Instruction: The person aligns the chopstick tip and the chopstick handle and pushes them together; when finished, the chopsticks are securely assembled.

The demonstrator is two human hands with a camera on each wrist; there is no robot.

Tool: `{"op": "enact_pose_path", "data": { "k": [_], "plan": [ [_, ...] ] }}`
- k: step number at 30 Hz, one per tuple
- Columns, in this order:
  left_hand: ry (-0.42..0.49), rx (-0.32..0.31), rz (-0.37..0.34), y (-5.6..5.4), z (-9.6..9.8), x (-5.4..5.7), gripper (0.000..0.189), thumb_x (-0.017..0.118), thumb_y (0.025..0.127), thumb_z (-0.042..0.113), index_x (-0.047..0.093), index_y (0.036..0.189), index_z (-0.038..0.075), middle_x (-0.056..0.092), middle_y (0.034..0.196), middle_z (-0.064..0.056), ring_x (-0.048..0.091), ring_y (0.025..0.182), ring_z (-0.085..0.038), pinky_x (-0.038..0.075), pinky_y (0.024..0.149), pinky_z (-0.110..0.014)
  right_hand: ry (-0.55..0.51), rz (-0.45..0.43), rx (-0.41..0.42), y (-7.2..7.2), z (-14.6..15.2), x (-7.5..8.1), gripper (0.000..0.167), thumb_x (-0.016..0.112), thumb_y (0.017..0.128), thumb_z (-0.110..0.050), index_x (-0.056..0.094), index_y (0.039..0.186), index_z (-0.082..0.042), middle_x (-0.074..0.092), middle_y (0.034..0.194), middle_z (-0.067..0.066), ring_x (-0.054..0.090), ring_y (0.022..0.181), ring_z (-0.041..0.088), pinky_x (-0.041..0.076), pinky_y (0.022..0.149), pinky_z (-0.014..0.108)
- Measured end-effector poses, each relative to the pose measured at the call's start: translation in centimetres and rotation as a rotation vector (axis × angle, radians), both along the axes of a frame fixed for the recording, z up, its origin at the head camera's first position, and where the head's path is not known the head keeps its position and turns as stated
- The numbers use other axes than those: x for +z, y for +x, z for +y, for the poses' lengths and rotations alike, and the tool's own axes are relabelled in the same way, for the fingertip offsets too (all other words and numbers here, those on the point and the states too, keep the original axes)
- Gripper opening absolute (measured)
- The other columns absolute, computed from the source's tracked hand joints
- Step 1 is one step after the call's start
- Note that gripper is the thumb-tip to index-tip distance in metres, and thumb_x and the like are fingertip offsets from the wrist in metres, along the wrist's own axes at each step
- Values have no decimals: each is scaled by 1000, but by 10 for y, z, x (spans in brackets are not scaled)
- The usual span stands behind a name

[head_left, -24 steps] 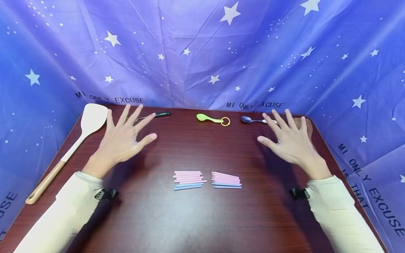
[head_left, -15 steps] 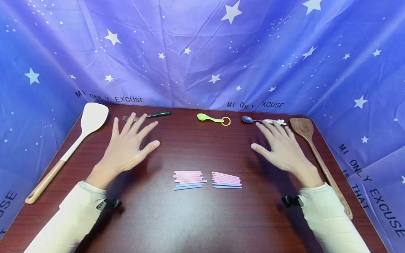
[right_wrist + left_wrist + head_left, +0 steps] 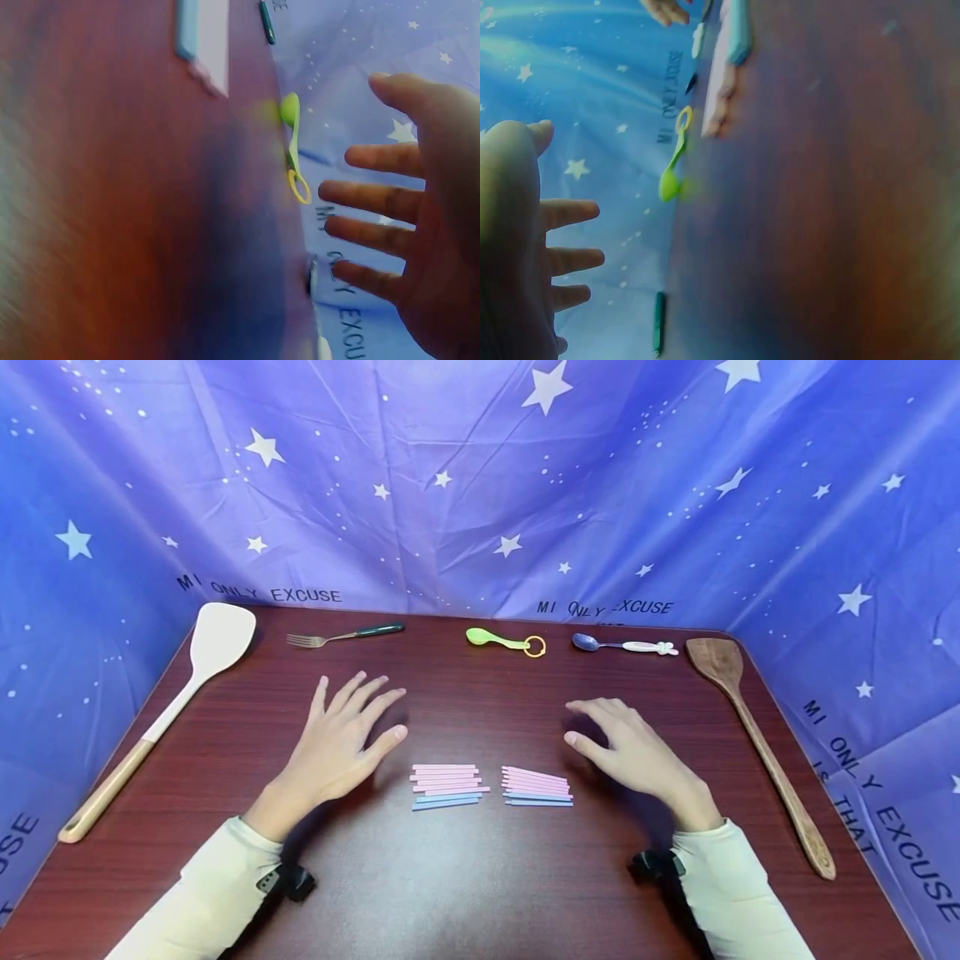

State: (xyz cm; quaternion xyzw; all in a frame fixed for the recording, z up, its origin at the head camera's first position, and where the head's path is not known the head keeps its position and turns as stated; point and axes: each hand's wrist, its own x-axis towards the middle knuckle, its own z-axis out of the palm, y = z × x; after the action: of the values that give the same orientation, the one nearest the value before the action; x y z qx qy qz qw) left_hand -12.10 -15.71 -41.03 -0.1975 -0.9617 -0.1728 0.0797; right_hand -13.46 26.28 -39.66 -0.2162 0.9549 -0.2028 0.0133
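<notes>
Pink and blue thin sticks lay in two neighbouring groups on the glossy red-brown tabletop, between the left hand and the right hand, each grip, I noticed, unclenched

Both pale sleeves run off the bottom of the head view, as does the near side of the table. On the right hand the farther fingers overlap, hiding the little one. The left wrist view crops the left hand at its left edge and the right hand at its top; the sticks there are blurred and cut short (their number cannot be told). In the right wrist view they smear likewise, the fork shows only a piece of green handle, and the blue spoon's white handle leaves at the bottom edge
</notes>
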Motion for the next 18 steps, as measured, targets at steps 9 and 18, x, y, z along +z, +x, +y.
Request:
{"op": "enact_pose_path", "data": {
  "k": [9, 18],
  "plan": [
    [228, -38, -58, 9, 16, -16, 44, 56, 104, 44, 62, 140, 19, 58, 148, -8, 47, 143, -34, 22, 119, -67, -187, -43, 80, 13, -20, -19, 38, 66, 101, -31, 65, 135, -14, 69, 122, 0, 60, 114, 21, 49, 98, 46],
    [472, -46, -183, 16, 27, -26, 31, 67, 99, 25, 70, 129, 16, 68, 129, -3, 59, 123, -27, 37, 103, -54, -311, -22, 171, 17, -32, -36, 27, 74, 95, -17, 72, 122, -14, 71, 107, -4, 60, 95, 14, 51, 83, 32]
  ]
}}
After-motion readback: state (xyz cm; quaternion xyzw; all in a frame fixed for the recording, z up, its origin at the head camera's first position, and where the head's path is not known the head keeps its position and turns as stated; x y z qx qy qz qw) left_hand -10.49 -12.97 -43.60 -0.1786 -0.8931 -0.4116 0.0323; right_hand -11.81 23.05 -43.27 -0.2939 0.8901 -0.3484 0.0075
